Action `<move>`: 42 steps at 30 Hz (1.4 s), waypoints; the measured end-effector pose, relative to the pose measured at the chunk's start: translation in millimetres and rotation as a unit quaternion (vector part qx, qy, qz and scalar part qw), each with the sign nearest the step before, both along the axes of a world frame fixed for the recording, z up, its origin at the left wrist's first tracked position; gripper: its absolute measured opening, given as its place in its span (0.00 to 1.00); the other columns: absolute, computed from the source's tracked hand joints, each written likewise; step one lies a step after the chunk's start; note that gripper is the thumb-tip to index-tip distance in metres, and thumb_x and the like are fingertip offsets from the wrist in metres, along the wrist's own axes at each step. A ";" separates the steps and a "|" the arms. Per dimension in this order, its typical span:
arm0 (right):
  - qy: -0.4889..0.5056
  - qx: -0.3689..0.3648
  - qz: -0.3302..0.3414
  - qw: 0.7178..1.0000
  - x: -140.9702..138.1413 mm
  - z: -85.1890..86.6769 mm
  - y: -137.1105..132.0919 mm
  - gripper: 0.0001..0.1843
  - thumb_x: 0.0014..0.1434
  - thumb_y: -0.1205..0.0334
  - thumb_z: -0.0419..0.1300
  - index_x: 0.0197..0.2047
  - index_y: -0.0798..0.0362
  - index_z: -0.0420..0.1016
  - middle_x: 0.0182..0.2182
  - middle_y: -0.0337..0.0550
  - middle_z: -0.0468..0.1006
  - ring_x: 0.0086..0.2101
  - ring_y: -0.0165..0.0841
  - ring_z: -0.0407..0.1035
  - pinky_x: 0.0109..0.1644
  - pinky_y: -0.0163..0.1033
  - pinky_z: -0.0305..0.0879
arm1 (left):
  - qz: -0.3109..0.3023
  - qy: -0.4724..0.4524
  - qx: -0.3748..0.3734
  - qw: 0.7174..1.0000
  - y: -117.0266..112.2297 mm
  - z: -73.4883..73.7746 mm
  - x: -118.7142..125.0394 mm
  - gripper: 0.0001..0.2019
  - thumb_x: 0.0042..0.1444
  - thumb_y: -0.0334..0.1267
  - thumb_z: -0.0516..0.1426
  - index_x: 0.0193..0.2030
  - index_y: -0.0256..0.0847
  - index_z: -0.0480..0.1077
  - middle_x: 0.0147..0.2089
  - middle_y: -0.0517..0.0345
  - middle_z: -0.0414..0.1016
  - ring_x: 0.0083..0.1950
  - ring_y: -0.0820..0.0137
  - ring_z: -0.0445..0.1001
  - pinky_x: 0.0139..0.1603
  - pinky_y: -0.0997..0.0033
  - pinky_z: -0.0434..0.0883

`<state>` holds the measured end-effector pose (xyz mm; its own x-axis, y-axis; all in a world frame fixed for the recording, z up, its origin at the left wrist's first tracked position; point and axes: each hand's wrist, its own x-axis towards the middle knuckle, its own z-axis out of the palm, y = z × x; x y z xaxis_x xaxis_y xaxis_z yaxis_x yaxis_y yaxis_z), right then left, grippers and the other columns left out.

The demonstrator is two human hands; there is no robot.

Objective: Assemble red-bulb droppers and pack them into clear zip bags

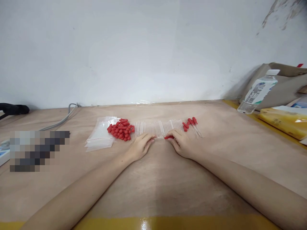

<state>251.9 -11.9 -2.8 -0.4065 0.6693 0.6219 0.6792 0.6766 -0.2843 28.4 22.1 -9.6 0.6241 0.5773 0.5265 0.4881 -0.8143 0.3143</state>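
Observation:
My left hand (141, 147) pinches a clear glass tube (159, 138), which sticks out to the right of its fingertips. Facing it, a red rubber bulb (169, 137) is held in the closed fingers of my right hand (181, 143). A small gap shows between tube and bulb. Behind both hands lies a row of clear tubes (146, 127). At the row's left end is a heap of red rubber bulbs (121, 130). Beyond my right hand lie several droppers (197, 130), clear tubes with red bulbs on them, and a few more red bulbs (185, 126).
Clear plastic bags (99, 137) lie left of the heap. A grey cable (59, 122) and a black object (16, 109) are farther left, near a blurred-out patch. On the right, a water bottle (260, 91) leans against a grey bag (285, 83), beside a yellow package (283, 123).

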 end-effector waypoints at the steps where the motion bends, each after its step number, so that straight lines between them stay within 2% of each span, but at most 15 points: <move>1: 0.011 -0.005 0.011 1.000 -1.5 -1.8 0.7 0.08 0.60 0.67 0.48 0.38 0.52 0.67 0.34 0.44 0.74 0.35 0.32 0.69 0.40 0.39 0.65 | -0.003 -0.002 -0.001 1.000 -0.2 0.3 0.4 0.09 0.62 0.33 0.47 0.44 0.39 0.66 0.39 0.52 0.73 0.41 0.68 0.72 0.42 0.67 0.70; 4: 0.032 -0.014 0.028 0.999 -3.2 -5.0 2.2 0.07 0.60 0.67 0.49 0.38 0.52 0.67 0.34 0.44 0.74 0.36 0.32 0.69 0.39 0.38 0.66 | -0.011 -0.005 0.006 1.000 -1.1 0.7 0.7 0.09 0.62 0.33 0.47 0.44 0.38 0.67 0.41 0.52 0.74 0.42 0.68 0.73 0.42 0.68 0.70; 10: 0.017 -0.021 0.012 1.000 -3.2 0.3 -2.3 0.07 0.60 0.66 0.50 0.39 0.53 0.69 0.34 0.43 0.75 0.35 0.31 0.70 0.39 0.38 0.67 | -0.024 0.005 0.034 0.999 -1.5 -0.5 -1.0 0.10 0.62 0.32 0.48 0.46 0.38 0.68 0.42 0.52 0.74 0.42 0.69 0.73 0.42 0.69 0.71; 15: 0.031 -0.010 0.039 0.999 -1.7 -7.0 3.2 0.10 0.62 0.63 0.50 0.41 0.52 0.71 0.37 0.44 0.76 0.37 0.31 0.70 0.41 0.38 0.68 | -0.055 0.001 0.080 0.995 0.0 -1.7 -2.9 0.11 0.62 0.30 0.47 0.46 0.38 0.69 0.42 0.52 0.75 0.42 0.69 0.75 0.41 0.70 0.73; 20: 0.060 -0.028 0.079 0.995 0.1 -11.7 8.5 0.10 0.62 0.63 0.50 0.40 0.52 0.72 0.35 0.43 0.76 0.36 0.30 0.70 0.40 0.37 0.68 | -0.081 -0.018 0.119 0.989 2.6 -5.1 -3.8 0.13 0.60 0.28 0.49 0.48 0.39 0.70 0.44 0.51 0.76 0.44 0.69 0.75 0.42 0.70 0.74; 28: 0.062 -0.015 0.100 0.993 2.7 -13.1 7.5 0.10 0.63 0.63 0.48 0.39 0.52 0.71 0.33 0.43 0.74 0.33 0.30 0.69 0.38 0.37 0.68 | -0.107 -0.016 0.134 0.985 4.4 -2.5 -0.4 0.15 0.60 0.27 0.47 0.47 0.39 0.71 0.42 0.50 0.77 0.42 0.69 0.76 0.39 0.71 0.75; 35: 0.024 0.005 0.095 0.995 3.9 -19.4 8.2 0.12 0.63 0.61 0.49 0.41 0.51 0.72 0.32 0.43 0.74 0.32 0.30 0.69 0.36 0.36 0.67 | -0.086 0.042 0.162 0.982 2.6 -1.1 -1.8 0.14 0.61 0.28 0.46 0.46 0.39 0.72 0.43 0.50 0.77 0.41 0.68 0.76 0.40 0.68 0.75; 42: -0.027 0.070 0.064 0.995 1.7 -23.5 8.2 0.13 0.63 0.60 0.49 0.40 0.51 0.74 0.29 0.43 0.75 0.30 0.31 0.69 0.35 0.37 0.68 | -0.072 0.073 0.175 0.979 2.1 -2.5 -1.8 0.16 0.60 0.27 0.46 0.47 0.40 0.71 0.43 0.51 0.76 0.42 0.69 0.76 0.42 0.67 0.74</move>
<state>253.6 -3.7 -26.3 -0.5177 0.5189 0.6802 0.5965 0.7889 -0.1478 26.6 24.2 -12.0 0.7696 0.2780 0.5749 0.3792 -0.9233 -0.0612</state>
